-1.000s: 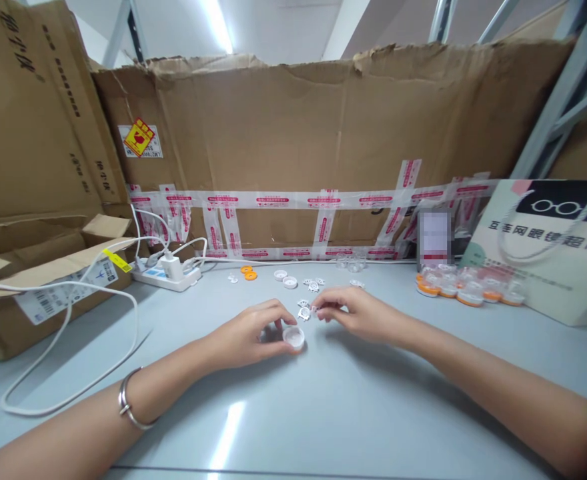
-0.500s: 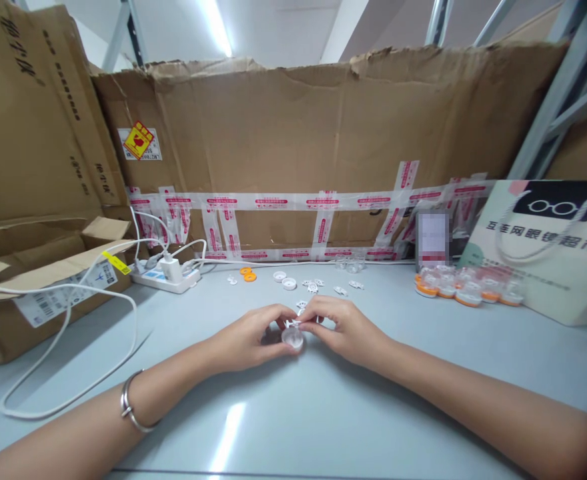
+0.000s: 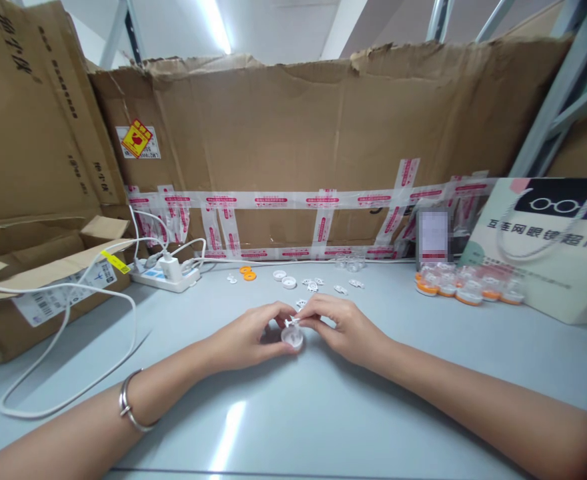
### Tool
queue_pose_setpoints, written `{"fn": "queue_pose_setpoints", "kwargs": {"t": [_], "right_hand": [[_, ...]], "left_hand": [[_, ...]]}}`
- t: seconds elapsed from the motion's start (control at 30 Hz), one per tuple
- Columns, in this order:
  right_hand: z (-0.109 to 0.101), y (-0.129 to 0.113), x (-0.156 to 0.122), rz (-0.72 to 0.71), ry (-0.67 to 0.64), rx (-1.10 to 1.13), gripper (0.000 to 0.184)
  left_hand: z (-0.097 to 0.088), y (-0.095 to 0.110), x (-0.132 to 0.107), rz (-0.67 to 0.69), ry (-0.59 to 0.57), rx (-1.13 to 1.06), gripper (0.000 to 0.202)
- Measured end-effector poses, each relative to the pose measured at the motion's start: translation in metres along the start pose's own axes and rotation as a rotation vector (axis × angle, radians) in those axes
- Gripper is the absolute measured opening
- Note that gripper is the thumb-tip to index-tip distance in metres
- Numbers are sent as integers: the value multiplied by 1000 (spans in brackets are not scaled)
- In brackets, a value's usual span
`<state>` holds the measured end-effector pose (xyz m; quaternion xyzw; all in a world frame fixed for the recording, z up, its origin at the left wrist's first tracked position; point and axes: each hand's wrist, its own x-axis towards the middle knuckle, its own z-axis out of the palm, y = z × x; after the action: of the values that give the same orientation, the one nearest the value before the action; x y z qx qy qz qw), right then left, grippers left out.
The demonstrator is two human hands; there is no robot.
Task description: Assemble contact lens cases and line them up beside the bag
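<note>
My left hand (image 3: 246, 337) rests on the grey table (image 3: 293, 413) with its fingers curled round a small white round cap (image 3: 292, 337). My right hand (image 3: 341, 325) pinches a tiny white plastic insert (image 3: 291, 322) right above the cap, fingertips of both hands nearly touching. Just behind the hands lie several more loose white inserts (image 3: 313, 286), two white caps (image 3: 284, 279) and two orange rings (image 3: 247, 273).
A white power strip (image 3: 166, 277) with a long white cable (image 3: 63, 320) lies at the left beside an open cardboard box (image 3: 38, 280). Orange-based clear containers (image 3: 466, 288) stand at the right before a printed paper bag (image 3: 548, 247). A taped cardboard wall (image 3: 323, 153) closes the back.
My right hand came left with a small insert from the loose pile and now holds it over the cap in my left hand. My left hand has barely moved.
</note>
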<state>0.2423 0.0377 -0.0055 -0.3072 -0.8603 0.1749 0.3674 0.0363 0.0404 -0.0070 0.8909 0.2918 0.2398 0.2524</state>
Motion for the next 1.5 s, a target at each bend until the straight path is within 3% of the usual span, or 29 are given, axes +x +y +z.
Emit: {"fn": "queue_pose_setpoints", "kwargs": {"t": [0.27,0.43,0.57,0.77,0.83,1.0,1.07,1.2,1.3,1.4,1.5], "right_hand": [[-17,15,8,130,142,-161,14],[-39,42,13,228,202,-287,16],[-55,64,15,297,250,-362,15],[-59,78,15,352,225,-397,11],[-56,77,15,361,184,-395,10],[-49,70,14,378,-64,-320,10],[-48,69,13,385,-95,-299,10],[-47,71,13,403,-63,-231,12],[-43,63,15,419,-13,1,16],[-33,39,17,336,44,233,19],[-22,9,15,183,56,241,14]], "left_hand": [[0,-4,-2,-40,15,-18,52],[-1,-2,-3,-31,15,22,34],[-3,-1,-3,53,-9,40,22],[-3,-3,-2,85,-13,49,21],[-3,-3,-2,83,-12,50,21],[-3,-3,-1,77,-8,48,23],[-3,-3,-1,73,-2,54,23],[-3,-2,-1,60,3,57,24],[-5,-1,-1,46,39,41,23],[-6,1,0,25,181,43,22],[-6,5,2,-22,251,-5,21]]}}
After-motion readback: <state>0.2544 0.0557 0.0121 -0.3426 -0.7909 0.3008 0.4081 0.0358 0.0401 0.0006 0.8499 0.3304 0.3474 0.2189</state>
